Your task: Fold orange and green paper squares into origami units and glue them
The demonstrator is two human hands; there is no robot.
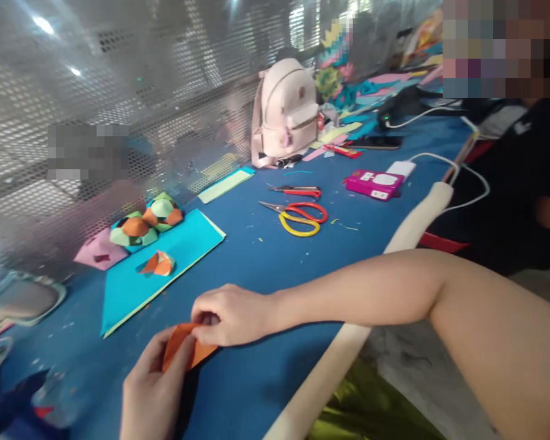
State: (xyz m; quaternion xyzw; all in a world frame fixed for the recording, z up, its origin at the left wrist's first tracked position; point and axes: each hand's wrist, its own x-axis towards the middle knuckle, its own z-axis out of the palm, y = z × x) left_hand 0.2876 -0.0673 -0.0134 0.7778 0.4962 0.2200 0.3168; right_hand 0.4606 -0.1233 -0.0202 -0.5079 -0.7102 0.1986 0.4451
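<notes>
In the head view, the fingers cover parts of the orange paper [178, 343], blurring its outline. The left hand [150, 384], half closed, pinches it; the right hand [231, 315], curled nearly closed, seems to grip its three-o'clock end. It lies toward seven o'clock, long axis roughly nine to three, the cyan sheet [187, 244] at eleven.

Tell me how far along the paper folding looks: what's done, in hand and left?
Two green-and-orange shapes and a pink one look done, standing formed. The left hand and right hand hold orange paper. Apparently left: the small folded piece, lying loose, and blue sheet, still flat. I can't tell how many folds remain.
</notes>
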